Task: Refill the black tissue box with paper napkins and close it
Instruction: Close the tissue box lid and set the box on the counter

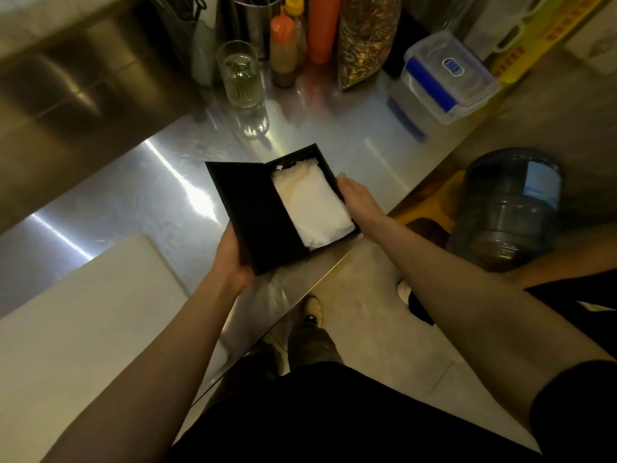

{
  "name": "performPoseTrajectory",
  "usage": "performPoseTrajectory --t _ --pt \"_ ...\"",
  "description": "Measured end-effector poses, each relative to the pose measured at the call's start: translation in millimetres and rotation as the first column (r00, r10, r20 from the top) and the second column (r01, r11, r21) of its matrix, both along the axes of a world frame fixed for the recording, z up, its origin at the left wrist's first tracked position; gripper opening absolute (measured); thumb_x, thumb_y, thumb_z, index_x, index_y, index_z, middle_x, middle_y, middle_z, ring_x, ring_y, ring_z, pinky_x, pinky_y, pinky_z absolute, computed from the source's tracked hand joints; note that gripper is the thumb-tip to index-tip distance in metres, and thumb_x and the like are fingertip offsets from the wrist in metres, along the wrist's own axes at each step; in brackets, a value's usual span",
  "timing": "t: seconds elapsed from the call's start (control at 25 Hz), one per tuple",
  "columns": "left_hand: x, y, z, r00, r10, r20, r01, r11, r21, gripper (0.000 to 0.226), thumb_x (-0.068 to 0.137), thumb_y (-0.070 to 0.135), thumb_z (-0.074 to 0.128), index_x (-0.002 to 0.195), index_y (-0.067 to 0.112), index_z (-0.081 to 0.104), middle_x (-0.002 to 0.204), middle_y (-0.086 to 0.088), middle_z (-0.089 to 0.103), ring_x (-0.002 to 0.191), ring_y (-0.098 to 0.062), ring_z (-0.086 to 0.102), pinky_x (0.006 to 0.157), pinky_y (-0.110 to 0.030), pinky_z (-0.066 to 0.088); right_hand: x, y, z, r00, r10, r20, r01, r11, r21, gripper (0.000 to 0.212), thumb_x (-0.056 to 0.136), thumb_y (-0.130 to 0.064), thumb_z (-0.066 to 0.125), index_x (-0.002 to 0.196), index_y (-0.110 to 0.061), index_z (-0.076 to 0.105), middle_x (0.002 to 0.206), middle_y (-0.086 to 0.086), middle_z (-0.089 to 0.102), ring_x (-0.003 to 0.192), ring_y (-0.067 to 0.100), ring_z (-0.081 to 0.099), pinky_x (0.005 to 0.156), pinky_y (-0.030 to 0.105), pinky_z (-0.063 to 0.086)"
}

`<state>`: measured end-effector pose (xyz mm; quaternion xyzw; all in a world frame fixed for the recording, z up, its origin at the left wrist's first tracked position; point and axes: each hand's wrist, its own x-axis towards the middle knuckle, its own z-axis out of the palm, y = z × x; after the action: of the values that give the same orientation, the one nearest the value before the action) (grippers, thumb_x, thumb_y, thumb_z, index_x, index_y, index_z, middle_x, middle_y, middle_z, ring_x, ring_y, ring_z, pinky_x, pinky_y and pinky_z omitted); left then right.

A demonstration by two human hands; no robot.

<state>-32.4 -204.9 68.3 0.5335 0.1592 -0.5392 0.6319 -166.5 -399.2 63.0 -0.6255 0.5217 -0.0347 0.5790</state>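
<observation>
The black tissue box (325, 163) sits at the front edge of the steel counter (133, 195), its inside showing. A stack of white paper napkins (314, 208) fills it. The black lid (253, 208) covers the left part of the box, leaving the napkins on the right uncovered. My left hand (230, 255) grips the lid's near left corner from below. My right hand (357, 195) holds the box's right wall, its fingers curled over the rim beside the napkins.
At the back of the counter stand a drinking glass (238, 73), squeeze bottles (283, 45), a metal utensil cup (255, 20), a bag of dried goods (364, 38) and a clear lidded container (440, 75). A white board (83, 312) lies at left. A water jug (507, 208) sits on the floor.
</observation>
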Motion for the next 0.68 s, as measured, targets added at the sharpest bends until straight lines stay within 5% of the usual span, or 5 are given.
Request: performPoseTrajectory --t 0.16,0.36,0.52,0.68 --pt "-13 -29 5 0.995 -0.057 0.085 0.056 0.998 0.02 0.055 0.103 0.045 0.028 0.143 0.011 0.041 0.123 -0.002 0.059 0.086 -0.012 0.06 0.072 -0.033 0.051 -5 4 5 0.989 -0.106 0.104 0.079 0.968 0.236 0.062 0.102 -0.055 0.022 0.143 -0.014 0.044 0.129 0.001 0.055 0.12 0.019 0.053 0.097 0.03 0.042" --pt "-25 -48 1 0.941 -0.263 0.212 0.277 0.96 -0.04 0.053 0.097 0.055 0.041 0.139 0.022 0.042 0.129 0.0 0.058 0.112 -0.014 0.059 0.069 -0.021 0.056 -11 13 15 0.964 -0.164 0.21 0.068 0.913 0.402 0.066 0.102 -0.056 0.018 0.149 -0.013 0.033 0.15 0.005 0.041 0.138 0.022 0.039 0.1 0.031 0.035" --pt "-31 -49 -6 0.89 -0.303 0.342 0.304 0.951 0.053 0.085 0.078 0.064 0.063 0.148 0.034 0.027 0.142 0.005 0.049 0.129 -0.02 0.05 0.099 -0.04 0.051 -13 18 13 0.953 -0.193 0.234 0.072 0.892 0.446 0.066 0.1 -0.058 0.019 0.149 -0.015 0.033 0.146 0.006 0.045 0.134 0.024 0.042 0.101 0.036 0.038" --pt "-31 -48 -12 0.841 -0.366 0.399 0.33 0.931 0.157 0.096 0.072 0.066 0.067 0.151 0.041 0.018 0.15 0.004 0.039 0.134 -0.022 0.044 0.107 -0.05 0.043 -12 20 11 0.962 -0.183 0.201 0.075 0.889 0.452 0.054 0.099 -0.06 0.02 0.125 -0.028 0.054 0.114 -0.004 0.06 0.106 0.015 0.058 0.099 0.04 0.047"
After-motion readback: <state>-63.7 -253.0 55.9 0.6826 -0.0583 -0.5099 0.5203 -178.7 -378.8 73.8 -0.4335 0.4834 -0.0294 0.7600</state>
